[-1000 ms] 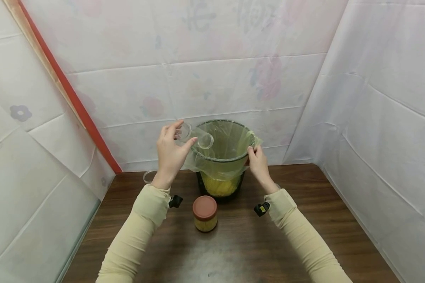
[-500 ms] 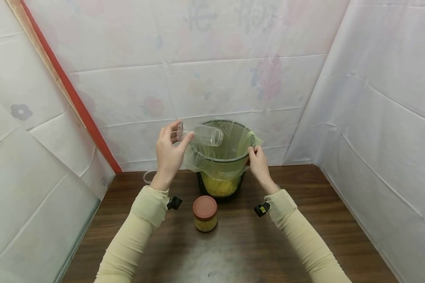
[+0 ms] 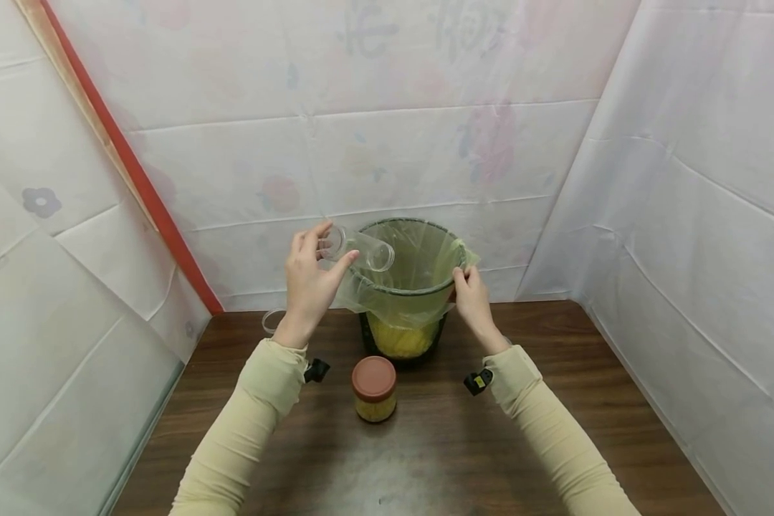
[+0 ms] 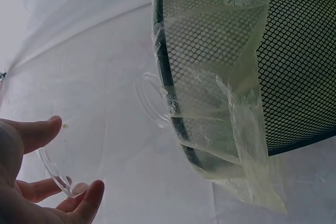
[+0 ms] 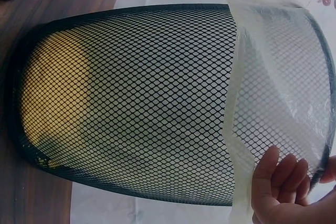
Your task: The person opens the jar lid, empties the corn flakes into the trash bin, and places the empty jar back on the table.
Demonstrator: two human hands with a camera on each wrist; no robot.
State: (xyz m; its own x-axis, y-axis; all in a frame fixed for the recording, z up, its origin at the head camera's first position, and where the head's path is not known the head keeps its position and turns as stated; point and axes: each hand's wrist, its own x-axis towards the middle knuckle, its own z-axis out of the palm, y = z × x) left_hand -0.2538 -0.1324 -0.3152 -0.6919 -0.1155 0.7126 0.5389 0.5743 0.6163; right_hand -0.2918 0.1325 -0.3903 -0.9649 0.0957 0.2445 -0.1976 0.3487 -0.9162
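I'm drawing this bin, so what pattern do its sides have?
The bin has dark mesh sides with diamond-shaped holes, clearest in the right wrist view.

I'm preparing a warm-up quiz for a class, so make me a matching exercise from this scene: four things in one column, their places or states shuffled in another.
Column one
1. Clear jar
2. Red-lidded jar
3. Translucent bag
4. Right hand

Column two
A. Folded over the rim of the mesh bin
B. Gripping the rim
C. Upright on the wooden table
D. Tilted, held in the left hand

Right pairs: 1-D, 2-C, 3-A, 4-B.
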